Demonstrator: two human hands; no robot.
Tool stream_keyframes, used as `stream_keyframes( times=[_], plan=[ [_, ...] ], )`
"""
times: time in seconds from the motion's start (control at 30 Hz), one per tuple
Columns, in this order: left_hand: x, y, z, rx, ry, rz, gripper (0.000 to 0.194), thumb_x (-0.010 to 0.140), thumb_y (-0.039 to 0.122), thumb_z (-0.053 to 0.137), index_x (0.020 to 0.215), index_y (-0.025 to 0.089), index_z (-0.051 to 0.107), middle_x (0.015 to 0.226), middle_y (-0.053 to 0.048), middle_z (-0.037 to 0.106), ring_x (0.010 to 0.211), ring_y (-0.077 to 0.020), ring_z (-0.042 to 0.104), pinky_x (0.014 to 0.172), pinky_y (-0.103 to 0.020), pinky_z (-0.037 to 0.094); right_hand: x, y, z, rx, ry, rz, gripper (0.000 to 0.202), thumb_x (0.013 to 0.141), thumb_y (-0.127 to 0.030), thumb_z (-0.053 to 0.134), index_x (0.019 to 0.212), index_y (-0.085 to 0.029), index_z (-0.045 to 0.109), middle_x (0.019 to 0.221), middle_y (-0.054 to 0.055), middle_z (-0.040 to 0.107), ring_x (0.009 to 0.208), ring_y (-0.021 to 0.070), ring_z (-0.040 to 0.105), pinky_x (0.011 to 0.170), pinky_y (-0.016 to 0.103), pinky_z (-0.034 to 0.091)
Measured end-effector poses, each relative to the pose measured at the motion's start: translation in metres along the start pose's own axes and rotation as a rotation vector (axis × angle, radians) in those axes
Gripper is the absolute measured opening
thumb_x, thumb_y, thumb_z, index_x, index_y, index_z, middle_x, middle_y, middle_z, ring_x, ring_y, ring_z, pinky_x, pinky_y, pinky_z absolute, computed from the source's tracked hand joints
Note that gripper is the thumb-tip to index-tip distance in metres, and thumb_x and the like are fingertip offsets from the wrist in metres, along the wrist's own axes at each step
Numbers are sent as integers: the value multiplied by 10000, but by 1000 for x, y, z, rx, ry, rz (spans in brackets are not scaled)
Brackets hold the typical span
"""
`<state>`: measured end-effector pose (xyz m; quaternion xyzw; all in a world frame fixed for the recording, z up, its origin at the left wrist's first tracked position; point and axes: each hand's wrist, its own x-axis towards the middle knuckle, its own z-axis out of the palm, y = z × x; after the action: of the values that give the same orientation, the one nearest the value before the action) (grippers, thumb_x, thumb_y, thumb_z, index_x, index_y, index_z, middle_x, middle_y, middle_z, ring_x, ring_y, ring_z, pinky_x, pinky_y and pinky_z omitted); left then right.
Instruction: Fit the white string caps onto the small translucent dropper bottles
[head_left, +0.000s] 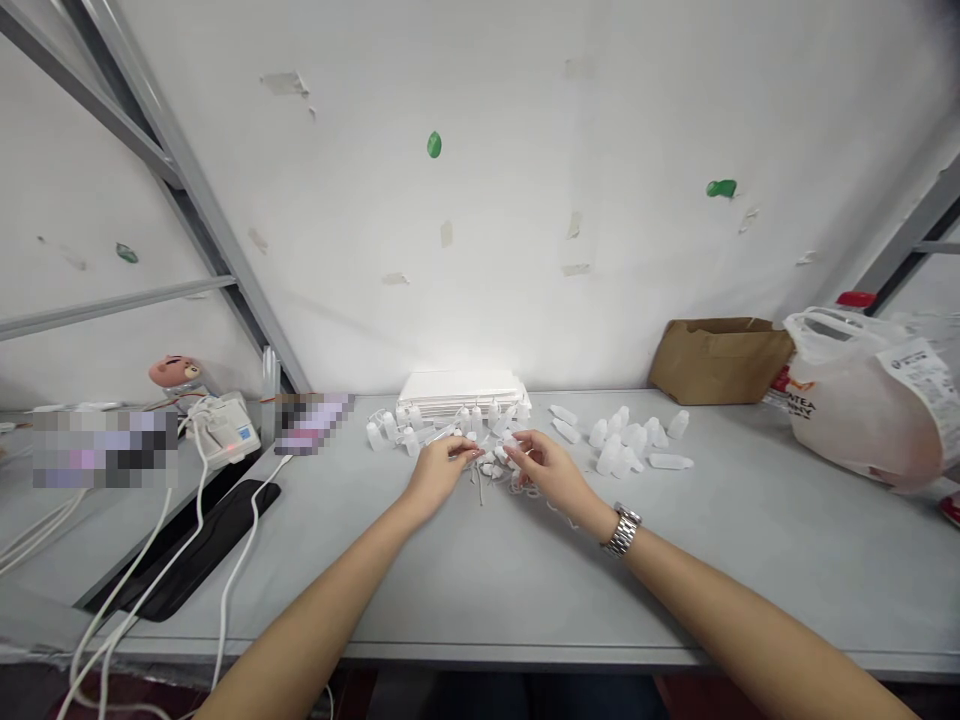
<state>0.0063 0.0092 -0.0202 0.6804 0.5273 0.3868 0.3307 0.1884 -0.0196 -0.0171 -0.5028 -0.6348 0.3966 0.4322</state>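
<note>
My left hand (437, 470) is pinched, thumb against index finger, over the near side of a small pile of white caps and thin cords (491, 466). What sits between its fingertips is too small to name. Opposite it, my right hand (553, 468) is also closed at the fingertips, beside something whitish and translucent that I cannot make out. Behind and left of the hands stand small translucent plastic bottles (375, 436), several with thin loops at their tops. To the right lies a group of similar bottles (611, 455), some upright and some on their sides.
A stack of white sheets or cards (463, 388) lies against the wall. At right are a brown paper bag (716, 362) and a white plastic bag (847, 420). On the left are a white power strip (225, 430), cables (247, 535) and a black flat object (202, 550).
</note>
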Motion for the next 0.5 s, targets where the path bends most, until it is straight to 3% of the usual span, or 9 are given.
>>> stream_keyframes(
  times=[0.1, 0.3, 0.5],
  plan=[
    [2, 1, 0, -96, 68, -7, 158, 656, 319, 611, 714, 189, 679, 838, -46, 704, 873, -229, 615, 829, -350, 432, 1, 0, -1, -68, 31, -8, 326, 786, -436, 511, 958, -163, 558, 703, 3, 571, 541, 126, 543, 518, 252, 412],
    [5, 8, -7, -515, 186, -57, 226, 604, 316, 668, 737, 139, 625, 785, -75, 712, 809, -218, 648, 839, -369, 447, -1, -2, 0, -112, 41, -81, 306, 780, -424, 528, 916, -160, 597, 661, 2, 551, 576, 129, 486, 542, 253, 388],
    [2, 10, -5, -706, 164, -138, 293, 597, 337, 693, 754, 137, 548, 802, -83, 706, 763, -218, 669, 796, -376, 480, -6, -2, 7, -181, -13, -137, 283, 775, -383, 547, 947, -165, 601, 711, 14, 567, 623, 137, 493, 606, 272, 397]
  ],
)
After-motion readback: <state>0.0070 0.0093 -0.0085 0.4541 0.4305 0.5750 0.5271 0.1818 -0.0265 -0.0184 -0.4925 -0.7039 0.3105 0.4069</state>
